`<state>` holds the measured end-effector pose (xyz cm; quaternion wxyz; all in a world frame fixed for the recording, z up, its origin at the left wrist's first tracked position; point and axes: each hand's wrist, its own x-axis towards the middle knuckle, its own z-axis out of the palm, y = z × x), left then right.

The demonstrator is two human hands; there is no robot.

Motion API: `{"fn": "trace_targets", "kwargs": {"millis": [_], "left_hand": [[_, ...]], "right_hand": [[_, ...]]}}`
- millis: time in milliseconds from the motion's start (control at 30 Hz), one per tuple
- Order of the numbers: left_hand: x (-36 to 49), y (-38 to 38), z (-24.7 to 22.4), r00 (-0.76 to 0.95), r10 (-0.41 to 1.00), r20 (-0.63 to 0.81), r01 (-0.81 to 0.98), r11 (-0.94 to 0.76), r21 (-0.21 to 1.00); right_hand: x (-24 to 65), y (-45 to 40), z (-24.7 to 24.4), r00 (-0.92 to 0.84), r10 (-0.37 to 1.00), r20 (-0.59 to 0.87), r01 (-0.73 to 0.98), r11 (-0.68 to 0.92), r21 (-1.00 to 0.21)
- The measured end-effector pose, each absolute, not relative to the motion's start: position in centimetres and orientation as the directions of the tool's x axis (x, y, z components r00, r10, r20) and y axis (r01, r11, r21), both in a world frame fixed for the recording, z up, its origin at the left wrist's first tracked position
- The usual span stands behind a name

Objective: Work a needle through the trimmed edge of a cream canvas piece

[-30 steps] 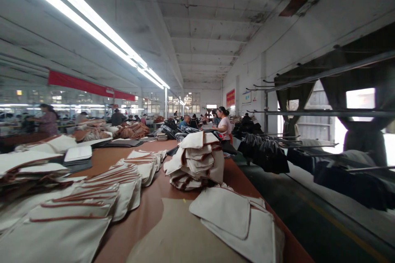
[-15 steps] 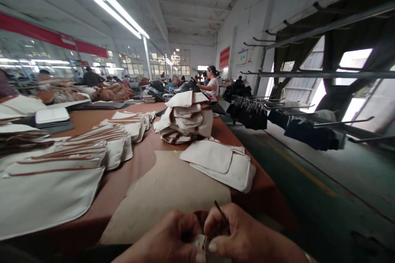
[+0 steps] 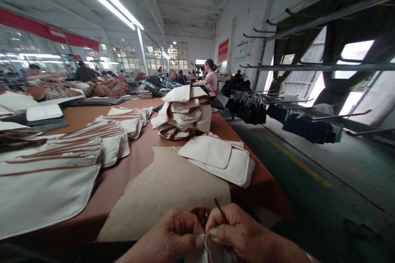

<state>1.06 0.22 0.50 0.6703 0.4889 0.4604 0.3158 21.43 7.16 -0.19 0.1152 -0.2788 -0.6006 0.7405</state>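
Left hand [image 3: 175, 236] and right hand [image 3: 239, 234] pinch one white cloth piece [image 3: 210, 250] at the tabletop's [image 3: 138, 164] near edge; right also grips a thin tool [image 3: 220, 210]. Finished stacks [image 3: 185, 113] many, work ongoing.

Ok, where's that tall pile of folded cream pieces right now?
In the head view, the tall pile sits mid-table toward the right edge, just behind the flat cream pieces and right of the fanned rows.

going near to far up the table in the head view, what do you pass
hands pinching a bit of white cloth → tan sheet → flat pair of white pieces → tall folded stack → person in a white top
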Motion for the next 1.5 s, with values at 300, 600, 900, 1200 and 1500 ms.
{"fn": "trace_targets", "kwargs": {"millis": [300, 600, 900, 1200, 1500], "left_hand": [[2.4, 0.2, 1.0, 0.271, 0.901, -0.338, 0.002, 0.351, 0.936], [2.5, 0.2, 0.1, 0.251, 0.911, -0.328, 0.043, 0.328, 0.944], [2.5, -0.2, -0.2, 0.243, 0.9, -0.363, -0.004, 0.375, 0.927], [4.1, 0.2, 2.0, 0.21, 0.918, -0.338, 0.175, 0.305, 0.936], [3.6, 0.3, -1.7, 0.169, 0.936, -0.309, 0.038, 0.307, 0.951]], "right_hand": [[21.7, 7.1, 0.8, -0.804, 0.587, -0.097, 0.152, 0.046, -0.987], [21.0, 6.7, 1.6, -0.737, 0.663, -0.128, 0.28, 0.127, -0.951], [21.2, 6.7, 2.2, -0.702, 0.683, -0.203, 0.364, 0.099, -0.926], [21.2, 6.8, 1.8, -0.727, 0.649, -0.222, 0.275, -0.021, -0.961], [21.6, 7.7, 0.7, -0.759, 0.538, -0.367, 0.369, -0.11, -0.923]]}}
